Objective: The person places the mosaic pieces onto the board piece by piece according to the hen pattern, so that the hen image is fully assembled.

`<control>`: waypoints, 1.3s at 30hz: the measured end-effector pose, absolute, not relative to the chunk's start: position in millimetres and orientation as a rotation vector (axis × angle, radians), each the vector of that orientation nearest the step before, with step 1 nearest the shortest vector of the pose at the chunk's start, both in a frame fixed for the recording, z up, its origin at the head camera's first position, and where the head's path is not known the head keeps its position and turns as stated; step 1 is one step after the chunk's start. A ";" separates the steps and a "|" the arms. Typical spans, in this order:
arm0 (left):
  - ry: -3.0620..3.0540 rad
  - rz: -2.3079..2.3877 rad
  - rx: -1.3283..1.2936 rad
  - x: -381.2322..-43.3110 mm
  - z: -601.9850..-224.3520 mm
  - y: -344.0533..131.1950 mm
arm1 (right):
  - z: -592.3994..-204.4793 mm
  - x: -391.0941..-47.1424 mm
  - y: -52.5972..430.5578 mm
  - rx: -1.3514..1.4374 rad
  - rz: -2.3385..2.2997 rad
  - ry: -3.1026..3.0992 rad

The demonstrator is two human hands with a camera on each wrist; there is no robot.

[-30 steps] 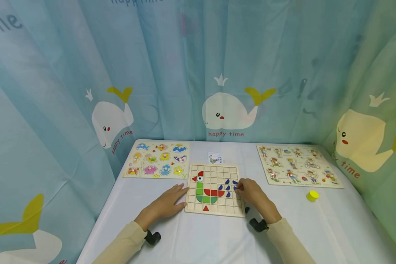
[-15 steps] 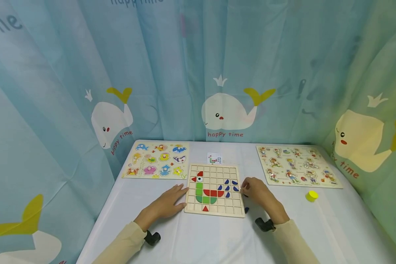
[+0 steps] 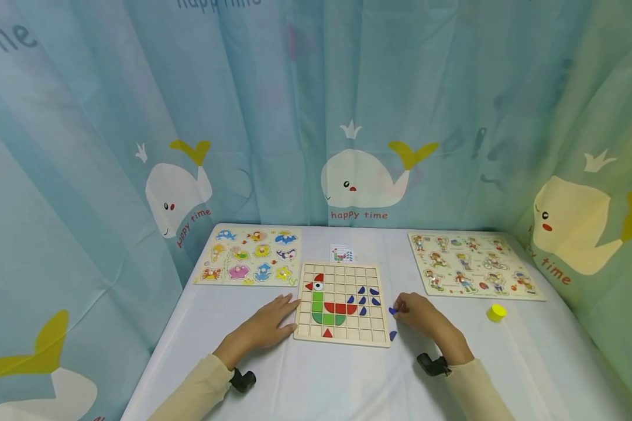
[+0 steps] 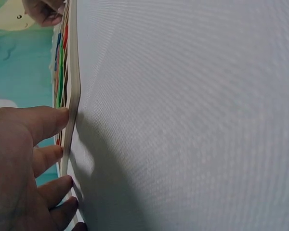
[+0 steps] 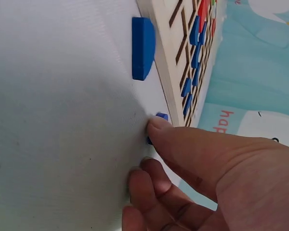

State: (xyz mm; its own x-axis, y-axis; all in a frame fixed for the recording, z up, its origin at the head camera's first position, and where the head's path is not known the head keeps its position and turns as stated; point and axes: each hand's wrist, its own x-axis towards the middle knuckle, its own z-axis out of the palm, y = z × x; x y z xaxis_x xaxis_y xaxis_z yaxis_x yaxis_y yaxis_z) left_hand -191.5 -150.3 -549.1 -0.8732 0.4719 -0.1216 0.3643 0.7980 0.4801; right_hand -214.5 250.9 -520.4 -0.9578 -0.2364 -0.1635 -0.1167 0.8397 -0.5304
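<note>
A wooden grid board (image 3: 347, 336) holds a bird pattern of red, green and blue pieces, with several blue half-round pieces at its right. My left hand (image 3: 265, 323) lies on the table, fingers spread, fingertips against the board's left edge; the left wrist view shows the thumb (image 4: 48, 121) at that edge. Just right of the board, my right hand (image 3: 421, 316) has thumb and fingers around a blue half-round piece (image 3: 392, 310) at table level, partly hidden by the thumb in the right wrist view. Another blue half-round block (image 5: 142, 48) lies beside the board's right edge.
A small picture card (image 3: 342, 253) lies behind the board. At the back left is a sea-animal puzzle (image 3: 250, 257), at the back right a puzzle with figures (image 3: 476, 266). A yellow cylinder (image 3: 497, 313) stands on the right. Curtains (image 3: 295, 117) surround the table.
My right hand has drawn back from the board's right edge, off the set blue pieces, to the loose blue piece on the table. The left hand has stayed in place.
</note>
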 end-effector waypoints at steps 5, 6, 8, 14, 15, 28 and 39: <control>2.755 0.653 0.640 -191.9 -550.4 -150.7 | -521.2 -213.3 247.9 -0.243 -0.787 2.815; 2.756 0.652 0.642 -192.0 -550.8 -150.7 | -521.5 -213.6 246.7 -0.233 -0.781 2.820; 2.757 0.646 0.640 -191.8 -550.6 -150.8 | -522.3 -214.3 244.1 -0.210 -0.765 2.832; 2.752 0.654 0.636 -191.6 -551.0 -151.7 | -522.1 -215.2 237.9 -0.175 -0.695 2.867; 2.750 0.655 0.636 -191.5 -551.0 -151.8 | -521.5 -214.8 237.2 -0.163 -0.689 2.866; 2.752 0.643 0.641 -192.6 -551.1 -151.4 | -522.8 -207.4 213.9 -0.172 -0.857 2.905; 2.749 0.638 0.628 -193.1 -550.5 -150.2 | -524.9 -203.1 202.7 -0.205 -0.890 2.872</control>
State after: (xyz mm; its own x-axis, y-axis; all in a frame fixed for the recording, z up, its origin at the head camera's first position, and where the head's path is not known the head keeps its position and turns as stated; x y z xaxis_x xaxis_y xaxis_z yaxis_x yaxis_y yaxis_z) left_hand -193.1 -150.2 -550.5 -0.8759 0.4613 -0.1412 0.3519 0.8112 0.4671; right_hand -203.1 202.7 -524.9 -0.9826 -0.1667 -0.0818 -0.0912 0.8170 -0.5694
